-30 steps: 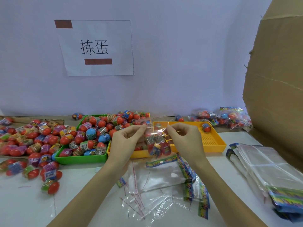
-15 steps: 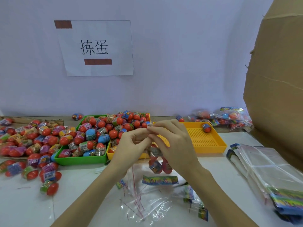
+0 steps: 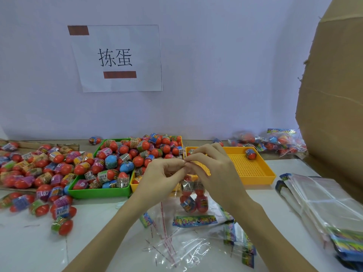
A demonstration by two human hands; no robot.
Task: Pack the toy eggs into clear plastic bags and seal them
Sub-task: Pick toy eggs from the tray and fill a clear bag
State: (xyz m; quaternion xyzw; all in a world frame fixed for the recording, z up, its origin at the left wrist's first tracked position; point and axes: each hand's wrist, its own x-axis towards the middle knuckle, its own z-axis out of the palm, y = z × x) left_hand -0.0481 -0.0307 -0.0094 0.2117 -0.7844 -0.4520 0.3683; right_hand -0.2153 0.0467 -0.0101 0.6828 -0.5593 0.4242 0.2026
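Head cam: I'm pinching the bag (image 3: 193, 193) top with both hands, left (image 3: 161, 176) and right (image 3: 213, 171) fingertips meeting, eggs (image 3: 194, 203) hanging inside above the table. Green tray (image 3: 98, 192) is overflowing with eggs; yellow tray (image 3: 253, 173) is holding one.

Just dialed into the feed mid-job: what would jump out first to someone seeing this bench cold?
Dead center, the left hand and right hand pinch the top of a clear bag with toy eggs hanging inside it. Behind them on the left, a green tray heaped with eggs, and more spilling across the table at far left. On the wall above hangs a paper sign, and a stack of empty bags lies at right.
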